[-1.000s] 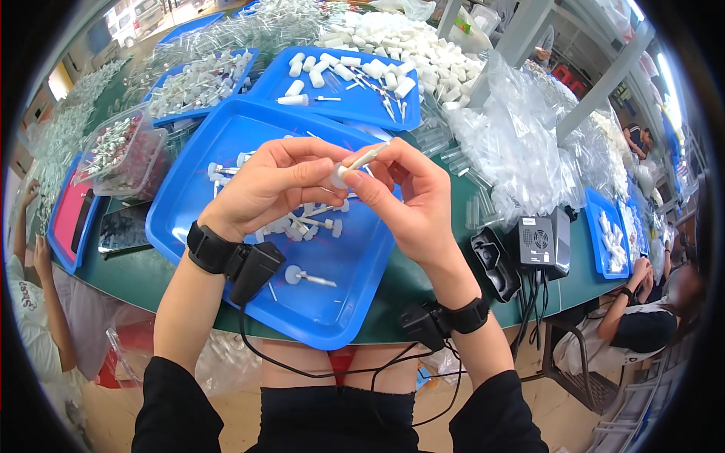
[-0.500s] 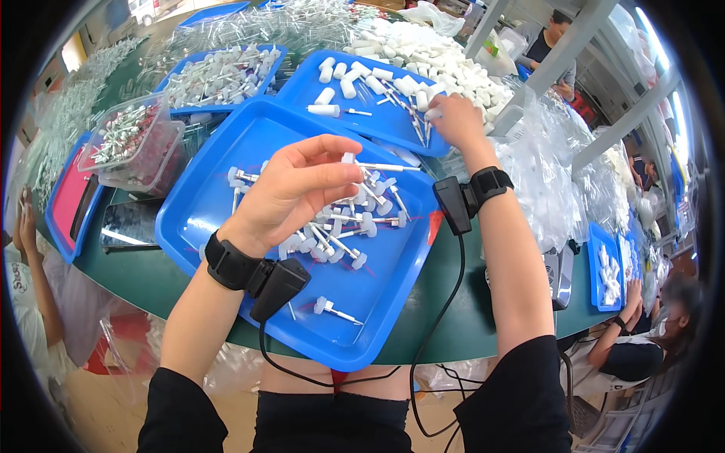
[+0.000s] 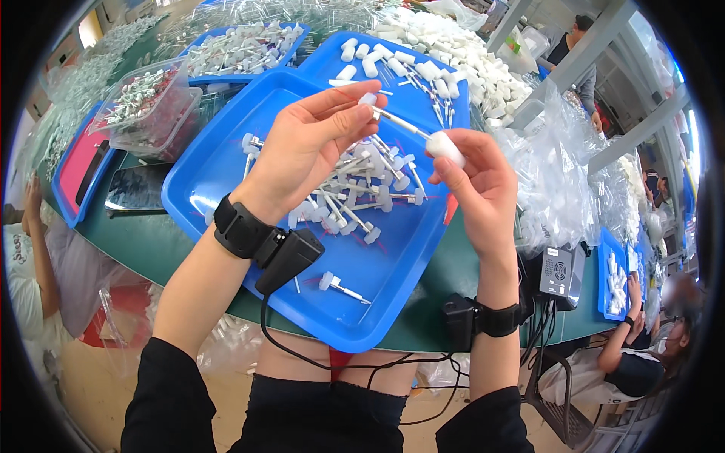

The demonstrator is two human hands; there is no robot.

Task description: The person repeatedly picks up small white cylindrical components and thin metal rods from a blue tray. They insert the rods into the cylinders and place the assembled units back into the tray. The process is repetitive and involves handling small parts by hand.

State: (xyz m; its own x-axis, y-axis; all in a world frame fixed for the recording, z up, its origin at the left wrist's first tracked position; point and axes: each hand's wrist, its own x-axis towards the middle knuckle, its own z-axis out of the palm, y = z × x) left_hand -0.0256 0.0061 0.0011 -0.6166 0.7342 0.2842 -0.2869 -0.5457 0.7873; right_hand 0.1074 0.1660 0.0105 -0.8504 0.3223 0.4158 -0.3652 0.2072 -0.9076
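1. Blue plastic tray (image 3: 226,162) lies on the green table (image 3: 143,241), with its near corner over the table's near edge. Both hands are raised above the middle of this tray.
2. Left hand (image 3: 306,147) has its fingers closed in a pinch: thumb and forefinger grip the small white head of a thin stick (image 3: 399,124), while the other fingers are curled loosely.
3. Right hand (image 3: 476,189) is also closed, and its thumb and fingertips hold a white cap (image 3: 445,147) at the other end of the same stick. The stick goes tilted between the two hands; I cannot tell if its tip is inside the cap or only touches it.
4. Under the hands, a pile of the same white sticks (image 3: 355,192) lies in the middle of the tray, and one single stick (image 3: 341,287) lies apart, near the tray's near corner.
5. Behind, a second blue tray (image 3: 325,64) with white caps (image 3: 423,72) touches the far edge of the first tray.
6. Each wrist has a black band with a cable.
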